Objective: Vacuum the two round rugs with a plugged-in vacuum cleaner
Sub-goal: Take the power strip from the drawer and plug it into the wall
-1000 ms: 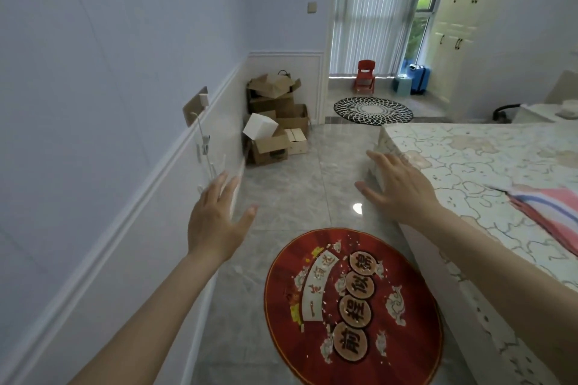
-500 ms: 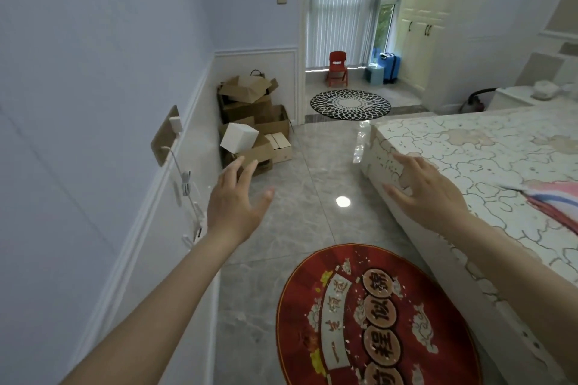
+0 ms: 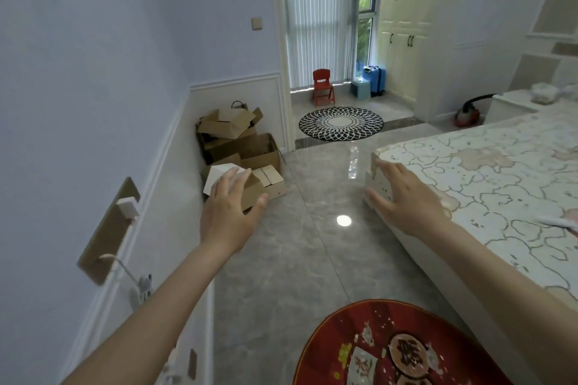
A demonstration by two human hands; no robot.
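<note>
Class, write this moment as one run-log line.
left hand: open, empty | right hand: open, empty | vacuum cleaner: untouched beyond bed | red rug: near | black-white rug: far

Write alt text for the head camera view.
Both hands, left and right, reach forward open and empty over a grey tiled floor, red round rug near, black-and-white round rug far. A red vacuum cleaner sits beyond the bed.

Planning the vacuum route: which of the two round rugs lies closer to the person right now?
The red rug, on the floor beside the bed just below the hands. The black-and-white patterned rug lies far off by the window.
</note>
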